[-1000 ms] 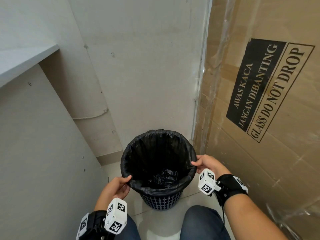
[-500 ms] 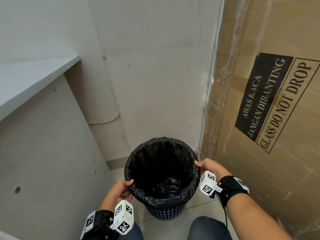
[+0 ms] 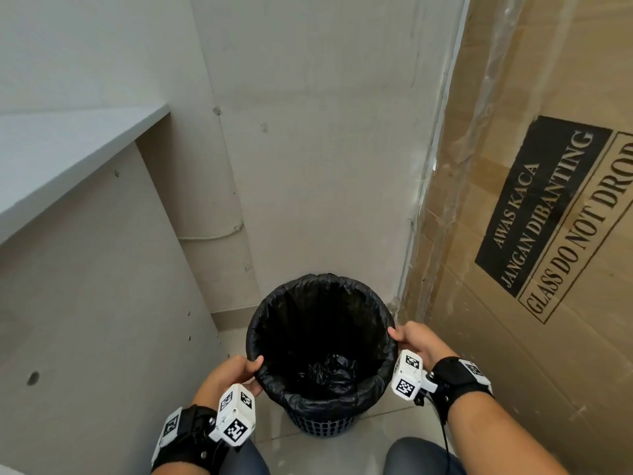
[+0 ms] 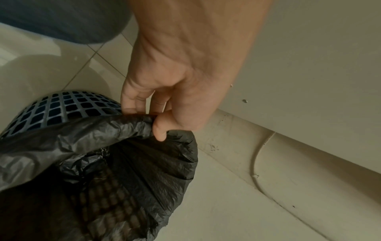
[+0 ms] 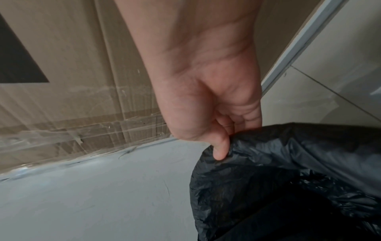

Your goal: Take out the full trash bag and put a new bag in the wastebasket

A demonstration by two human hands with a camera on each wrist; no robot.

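A dark blue mesh wastebasket point(image 3: 320, 425) point(image 4: 62, 107) stands on the tiled floor in a narrow corner. A black trash bag point(image 3: 291, 293) point(image 4: 128, 163) point(image 5: 288, 154) lines it, its mouth folded over the rim, with crumpled black plastic at the bottom. My left hand point(image 3: 236, 371) point(image 4: 152, 120) pinches the bag's folded edge on the rim's left side, thumb on top. My right hand point(image 3: 407, 337) point(image 5: 222, 140) pinches the bag's edge on the right side, thumb over the fold.
A large cardboard carton point(image 3: 548, 234) marked "GLASS DO NOT DROP", wrapped in clear film, stands close on the right. A grey panel with a shelf top point(image 3: 68, 156) closes the left side. A plain wall point(image 3: 325, 149) is behind the basket. My knees point(image 3: 421, 457) are at the bottom.
The head view has tilted up, so the basket and hands sit lower in the frame. Both hands stay at the same spots on the bag's rim.
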